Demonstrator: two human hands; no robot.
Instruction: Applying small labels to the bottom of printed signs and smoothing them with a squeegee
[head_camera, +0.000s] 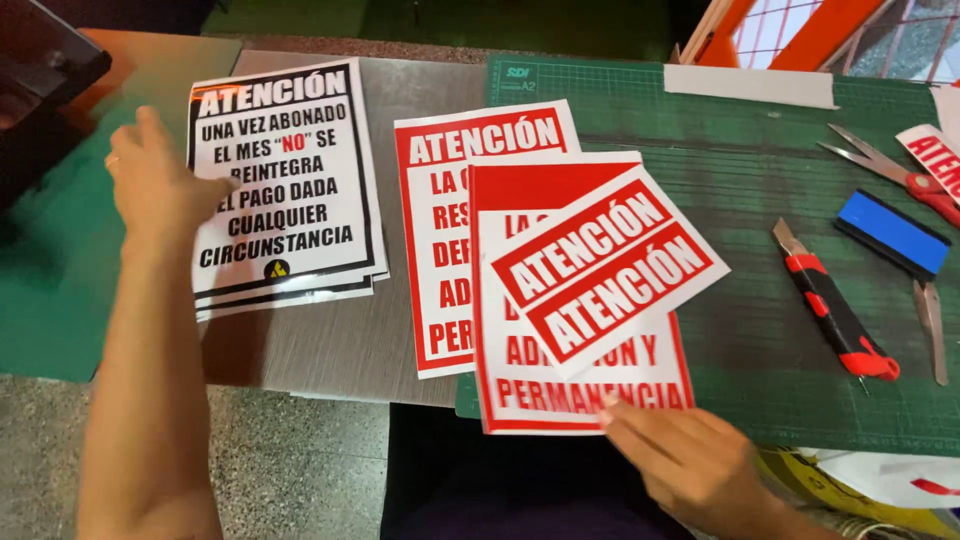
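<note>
Your left hand (160, 190) lies flat, unclenched, on the black-bordered white paper signs (285, 185); right hand (690, 465), fingers loose, pins the red-and-white printed sheet (520, 385) — square edges gently.

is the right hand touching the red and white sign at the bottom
Touching: the head view shows the right hand's fingertips pressed on the lower edge of the red and white sign.
</note>
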